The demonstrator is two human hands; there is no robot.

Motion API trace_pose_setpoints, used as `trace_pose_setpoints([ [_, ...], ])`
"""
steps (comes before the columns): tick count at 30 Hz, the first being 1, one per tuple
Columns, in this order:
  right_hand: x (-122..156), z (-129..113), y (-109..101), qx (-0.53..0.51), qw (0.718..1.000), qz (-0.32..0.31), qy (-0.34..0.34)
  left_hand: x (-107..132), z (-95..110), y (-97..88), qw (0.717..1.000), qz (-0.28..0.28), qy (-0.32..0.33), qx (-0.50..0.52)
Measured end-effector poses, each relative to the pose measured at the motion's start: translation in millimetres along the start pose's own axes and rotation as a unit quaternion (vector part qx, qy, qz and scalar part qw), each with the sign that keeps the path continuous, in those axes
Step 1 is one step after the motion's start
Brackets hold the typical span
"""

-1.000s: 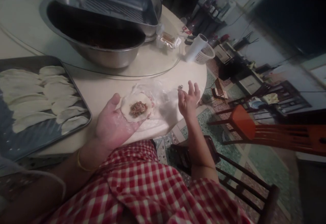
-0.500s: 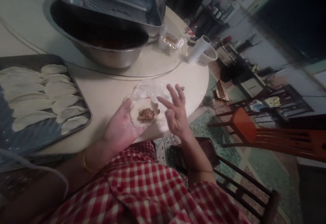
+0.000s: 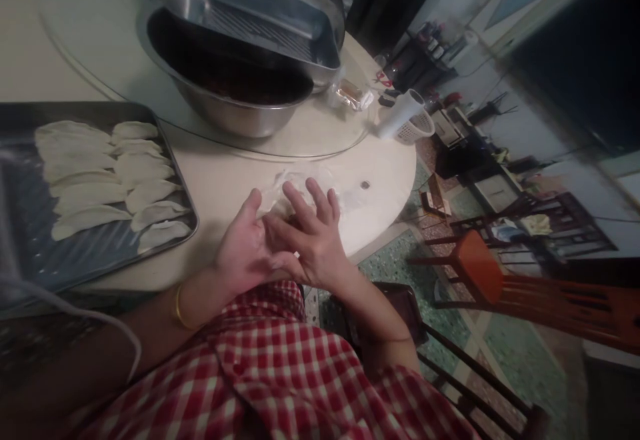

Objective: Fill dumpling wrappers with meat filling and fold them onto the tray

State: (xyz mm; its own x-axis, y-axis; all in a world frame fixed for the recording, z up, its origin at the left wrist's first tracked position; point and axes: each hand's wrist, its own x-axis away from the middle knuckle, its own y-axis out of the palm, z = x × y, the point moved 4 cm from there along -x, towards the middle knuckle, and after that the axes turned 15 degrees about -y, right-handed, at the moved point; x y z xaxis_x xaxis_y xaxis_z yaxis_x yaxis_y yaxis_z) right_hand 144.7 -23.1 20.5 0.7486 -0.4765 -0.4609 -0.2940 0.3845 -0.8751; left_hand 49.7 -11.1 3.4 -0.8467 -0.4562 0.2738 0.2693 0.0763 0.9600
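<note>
My left hand [image 3: 245, 247] is palm up above the table's near edge, its thumb raised apart. It supports a round dumpling wrapper [image 3: 274, 200], mostly covered by my right hand; only a pale part shows past the fingers. The meat filling is largely hidden. My right hand [image 3: 313, 237] lies across the wrapper and the left fingers, with its own fingers spread. A crumpled clear plastic bag [image 3: 320, 177] is on the table just beyond both hands. To the left, a metal tray [image 3: 30, 253] holds several folded dumplings [image 3: 93, 197] in two columns.
A large steel bowl [image 3: 240, 117] with dark contents sits on the glass turntable, a ridged metal pan [image 3: 270, 27] resting over it. Farther right are a foil-wrapped block [image 3: 353, 93], a white roll [image 3: 403, 112] and a white basket [image 3: 417, 127]. Chairs [image 3: 475, 267] stand beyond the table.
My right hand has moved left and down, from beside the wrapper to over it. The wrapper and filling, plainly visible before, are now mostly covered. The view has shifted slightly.
</note>
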Motion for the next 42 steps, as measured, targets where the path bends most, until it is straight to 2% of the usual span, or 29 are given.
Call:
trace_pose_setpoints([
  [3,1.4,-6.3,-2.5,0.016,0.999,0.033,-0.031,2.7,3.1,-0.7,1.000,0.008,0.002,0.016],
  [8,4.6,-8.5,5.5,0.047,0.998,0.040,-0.002,4.2,5.3,-2.1,1.000,0.007,0.007,0.008],
  [12,18.7,-14.7,10.2,0.038,0.998,0.040,-0.035,8.8,14.7,-2.3,0.998,0.030,0.055,0.009],
  [16,31.0,-16.6,7.9,0.027,0.995,0.084,-0.035,10.8,18.5,2.1,0.996,0.042,0.073,0.010],
  [19,29.9,-17.1,10.7,0.026,0.997,0.067,-0.003,9.7,15.0,4.3,0.997,0.056,0.059,0.016],
  [22,31.0,-19.5,12.2,0.037,0.998,0.049,-0.021,9.4,13.9,3.6,0.995,0.068,0.064,0.018],
  [24,39.4,-15.5,7.3,0.042,0.994,0.088,-0.040,9.7,16.3,1.5,0.994,0.073,0.083,0.013],
  [26,53.9,-0.2,-0.3,0.056,0.987,0.150,-0.020,10.1,19.7,-0.7,0.992,0.074,0.105,0.012],
  [28,70.2,27.9,-4.1,0.087,0.979,0.175,0.063,9.8,21.7,-1.7,0.991,0.067,0.116,0.016],
  [31,89.9,79.3,3.0,0.103,0.957,0.120,0.243,8.3,21.6,-0.8,0.990,0.069,0.119,0.017],
  [33,94.2,104.4,13.1,0.098,0.947,0.067,0.300,7.1,20.1,0.4,0.990,0.078,0.118,0.014],
  [35,93.1,120.2,24.0,0.090,0.942,0.016,0.323,5.9,19.0,1.1,0.989,0.087,0.123,0.009],
  [38,88.8,131.4,34.6,0.080,0.940,-0.033,0.330,5.0,18.9,-0.3,0.987,0.094,0.130,-0.001],
  [40,87.5,133.8,34.8,0.079,0.940,-0.040,0.329,4.9,19.6,-2.8,0.987,0.102,0.128,-0.003],
  [42,87.2,131.1,26.8,0.093,0.941,-0.009,0.325,5.2,20.8,-4.9,0.987,0.104,0.126,-0.002],
])
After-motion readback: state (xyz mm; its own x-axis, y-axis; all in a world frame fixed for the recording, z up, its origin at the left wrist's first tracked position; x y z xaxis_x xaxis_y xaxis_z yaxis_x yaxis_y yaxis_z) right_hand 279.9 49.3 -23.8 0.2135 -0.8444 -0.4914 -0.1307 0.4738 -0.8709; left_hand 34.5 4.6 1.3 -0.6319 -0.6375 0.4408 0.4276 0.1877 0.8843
